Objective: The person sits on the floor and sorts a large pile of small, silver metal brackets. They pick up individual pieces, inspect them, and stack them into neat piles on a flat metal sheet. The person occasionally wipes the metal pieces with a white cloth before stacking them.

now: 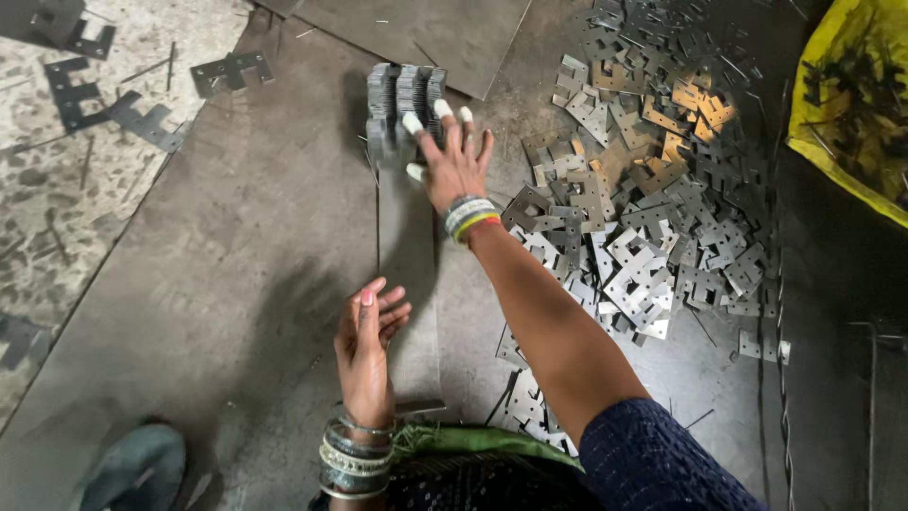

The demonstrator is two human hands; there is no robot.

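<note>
My right hand [454, 161] reaches forward with fingers spread and white caps on the fingertips. It presses against a standing stack of flat grey metal plates [402, 99] at the far end of a long metal strip [409, 274]. My left hand [367, 341] hovers near the strip's near end, fingers loosely apart and holding nothing. Bangles sit on both wrists.
A big heap of loose stamped metal plates [653, 189] covers the floor to the right. A yellow sack [856, 104] with scrap lies at the far right. Dark cut-out plates [104, 95] lie on the speckled floor at left. A large metal sheet [236, 265] lies underneath.
</note>
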